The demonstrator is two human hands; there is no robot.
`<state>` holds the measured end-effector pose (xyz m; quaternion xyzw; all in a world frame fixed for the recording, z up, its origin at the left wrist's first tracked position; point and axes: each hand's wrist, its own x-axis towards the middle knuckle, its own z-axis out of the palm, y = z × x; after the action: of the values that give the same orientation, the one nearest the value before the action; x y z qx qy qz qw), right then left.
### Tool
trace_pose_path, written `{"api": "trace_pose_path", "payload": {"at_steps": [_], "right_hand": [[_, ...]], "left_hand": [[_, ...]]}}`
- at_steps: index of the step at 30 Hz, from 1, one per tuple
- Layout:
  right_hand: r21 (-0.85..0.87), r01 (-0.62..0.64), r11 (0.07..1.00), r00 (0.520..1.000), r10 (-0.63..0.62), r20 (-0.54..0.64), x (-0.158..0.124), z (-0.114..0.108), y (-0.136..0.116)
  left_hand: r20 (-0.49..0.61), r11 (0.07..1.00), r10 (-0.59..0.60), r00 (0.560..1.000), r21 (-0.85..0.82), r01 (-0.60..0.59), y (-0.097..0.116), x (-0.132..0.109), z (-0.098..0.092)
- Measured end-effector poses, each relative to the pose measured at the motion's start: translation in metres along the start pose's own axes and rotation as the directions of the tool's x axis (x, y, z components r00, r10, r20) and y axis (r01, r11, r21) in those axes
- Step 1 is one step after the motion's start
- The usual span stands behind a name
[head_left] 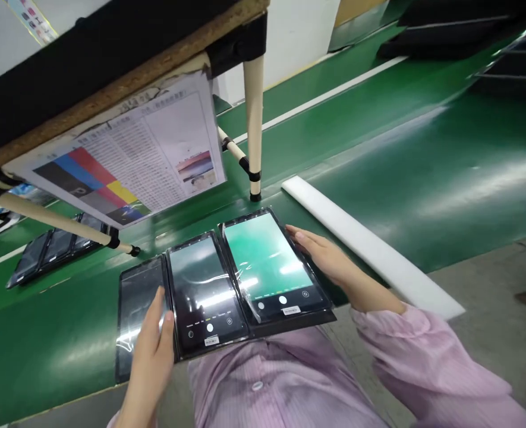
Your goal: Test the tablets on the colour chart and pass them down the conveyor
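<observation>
Green runs the whole length of the table (57, 351) before me; on its near edge three tablets stand in a slanting row, tilted a little out of line with it; someone in a lilac shirt (263, 386) is close up against them. On the right tablet (267, 255) the screen glows bright green, with round camera buttons below; the middle tablet (202, 279) shows a dimmer grey-black view with similar buttons; the left tablet (138, 291) looks dark and carries streaks of reflected light. The right hand (323, 255) is open, fingers straight and together along the right tablet's outer edge; the left hand (152, 348) is open too, fingers over the left tablet and thumb near the middle tablet's edge; whether it presses on either, I cannot tell.

Just beyond the right hand a white bar (365, 244) lies slantwise across the table; over the far side stands a rack (254, 113) on cream legs, a printed sheet (156, 142) with colour blocks hanging from it; past its left leg lie more dark tablets (60, 246); grey floor (481, 273) shows at the right.
</observation>
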<state>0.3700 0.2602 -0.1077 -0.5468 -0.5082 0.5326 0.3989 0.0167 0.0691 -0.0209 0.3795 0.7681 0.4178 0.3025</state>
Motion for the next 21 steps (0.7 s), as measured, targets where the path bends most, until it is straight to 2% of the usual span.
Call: {"api": "trace_pose_path", "payload": {"at_steps": [1,3,5,6,7,10,12,16,21], "right_hand": [[0.018,-0.010,1.000,1.000,0.010,-0.002,0.002,0.001,0.000],[0.047,-0.029,0.999,0.999,0.029,-0.019,0.005,0.005,-0.001],[0.069,-0.039,0.997,0.998,0.042,-0.043,0.006,0.010,-0.003],[0.080,-0.039,0.996,0.998,0.044,-0.053,0.006,0.012,-0.005],[0.090,-0.037,0.995,0.997,0.042,-0.060,0.005,0.013,-0.006],[0.120,-0.021,0.993,0.998,0.029,-0.062,0.002,0.015,-0.007],[0.146,-0.006,0.989,0.998,0.014,-0.056,0.001,0.014,-0.005],[0.190,0.017,0.982,0.999,-0.008,-0.048,0.000,0.010,-0.001],[0.203,-0.026,0.979,0.999,0.030,-0.018,-0.001,0.008,-0.001]], "left_hand": [[0.023,0.982,0.109,0.994,0.154,-0.111,0.008,0.001,-0.001],[0.130,0.867,0.304,0.944,0.372,-0.330,0.034,0.012,0.008],[0.291,0.682,0.464,0.837,0.486,-0.547,0.064,0.034,0.035],[0.363,0.586,0.475,0.802,0.550,-0.596,0.078,0.048,0.052],[0.423,0.474,0.469,0.775,0.621,-0.625,0.089,0.063,0.071],[0.496,0.363,0.417,0.762,0.677,-0.640,0.110,0.101,0.118],[0.519,0.315,0.370,0.770,0.710,-0.630,0.115,0.114,0.134],[0.571,0.232,0.271,0.775,0.742,-0.629,0.120,0.119,0.142],[0.627,0.206,0.191,0.755,0.726,-0.656,0.125,0.122,0.146]]}}
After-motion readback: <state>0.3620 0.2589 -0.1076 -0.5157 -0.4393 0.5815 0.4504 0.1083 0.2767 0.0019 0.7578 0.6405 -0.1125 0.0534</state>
